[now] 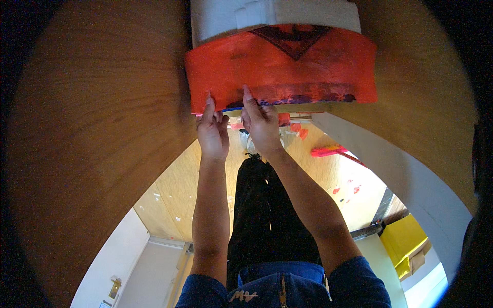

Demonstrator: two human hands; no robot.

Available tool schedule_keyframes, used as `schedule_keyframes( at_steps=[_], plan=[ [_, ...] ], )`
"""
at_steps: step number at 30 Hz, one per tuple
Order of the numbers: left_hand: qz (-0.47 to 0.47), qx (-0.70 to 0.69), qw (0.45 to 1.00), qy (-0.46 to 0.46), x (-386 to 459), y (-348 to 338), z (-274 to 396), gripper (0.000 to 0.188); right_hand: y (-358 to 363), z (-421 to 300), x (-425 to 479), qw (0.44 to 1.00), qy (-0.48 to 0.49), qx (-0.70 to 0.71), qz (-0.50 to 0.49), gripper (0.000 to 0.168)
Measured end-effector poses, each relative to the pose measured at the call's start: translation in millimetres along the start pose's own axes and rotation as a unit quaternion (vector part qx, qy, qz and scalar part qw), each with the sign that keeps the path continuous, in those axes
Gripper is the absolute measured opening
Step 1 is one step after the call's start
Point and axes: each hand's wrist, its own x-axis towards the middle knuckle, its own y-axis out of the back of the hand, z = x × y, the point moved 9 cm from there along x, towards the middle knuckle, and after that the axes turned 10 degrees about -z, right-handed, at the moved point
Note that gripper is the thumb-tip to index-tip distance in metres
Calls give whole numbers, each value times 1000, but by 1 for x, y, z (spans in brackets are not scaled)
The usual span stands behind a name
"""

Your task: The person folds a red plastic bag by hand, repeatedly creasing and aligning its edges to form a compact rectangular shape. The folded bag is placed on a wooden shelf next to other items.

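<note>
A red sheet point(215, 73), plastic or cloth, is draped over the near end of a white block-like bundle point(308, 17) on the wooden tabletop point(115, 84). It bears a dark triangular print at the top and a dark band along its near edge. My left hand point(213, 133) holds that edge near its left corner, thumb on top and fingers partly hidden beneath. Close by, my right hand point(263, 125) pinches the same edge nearer the middle, its thumb lying on the red surface.
A red broom head point(327, 150) lies on the pale floor point(173, 204) among red scraps point(302, 133). A white panel point(385, 154) runs down on the right. At lower left is a white door with a brass handle point(114, 288); yellow material point(402, 238) is at lower right.
</note>
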Motion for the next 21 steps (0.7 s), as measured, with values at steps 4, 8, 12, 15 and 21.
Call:
schedule_keyframes(
  at_steps=[4, 8, 12, 15, 21],
  plan=[
    [29, 3, 999, 15, -1, 6, 1, 26, 5, -10, -4, 998, 54, -2, 12, 26],
    [-6, 7, 1000, 18, 0, 4, 0, 27, 13, -12, -8, 997, 54, -50, 6, 31],
    [19, -18, 1000, 9, 2, 15, -1, 28, 23, -15, -9, 998, 51, -23, 22, 36],
    [24, 9, 999, 24, 3, 21, -4, 30, 27, -10, -6, 998, 55, 13, 12, 38],
    [-30, 25, 995, 87, -18, -22, -27, 35, 30, -17, -8, 995, 82, -44, 38, 32]
  ],
)
